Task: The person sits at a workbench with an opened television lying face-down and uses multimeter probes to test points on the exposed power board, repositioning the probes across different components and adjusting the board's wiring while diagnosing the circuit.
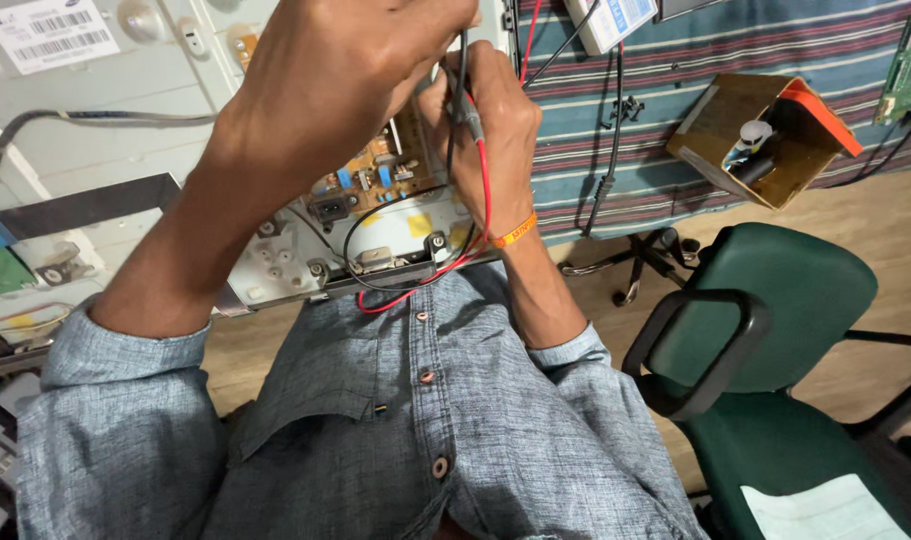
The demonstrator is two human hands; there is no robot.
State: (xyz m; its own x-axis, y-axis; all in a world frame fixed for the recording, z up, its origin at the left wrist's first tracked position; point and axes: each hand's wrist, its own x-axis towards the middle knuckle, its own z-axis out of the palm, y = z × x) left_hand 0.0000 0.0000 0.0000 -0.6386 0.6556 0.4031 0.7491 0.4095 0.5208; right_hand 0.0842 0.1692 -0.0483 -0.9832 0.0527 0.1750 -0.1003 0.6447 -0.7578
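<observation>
My left hand [346, 70] reaches over a brown circuit board [376, 175] set in a white metal chassis [306, 255]; its fingertips close near the top of a thin probe. My right hand [491, 125], with an orange band at the wrist, grips a dark test probe [466, 105] held upright above the board. Red and black leads [416, 280] loop from the probe down across the chassis edge toward my grey shirt. What the left hand's fingers hold is mostly hidden behind the hand.
A striped cloth [756, 60] covers the table at right, bearing a cardboard box [766, 135] with an orange lid and a green circuit board [910, 70]. A green office chair [776, 340] stands on the wooden floor at right. More parts and cables lie at left [16, 270].
</observation>
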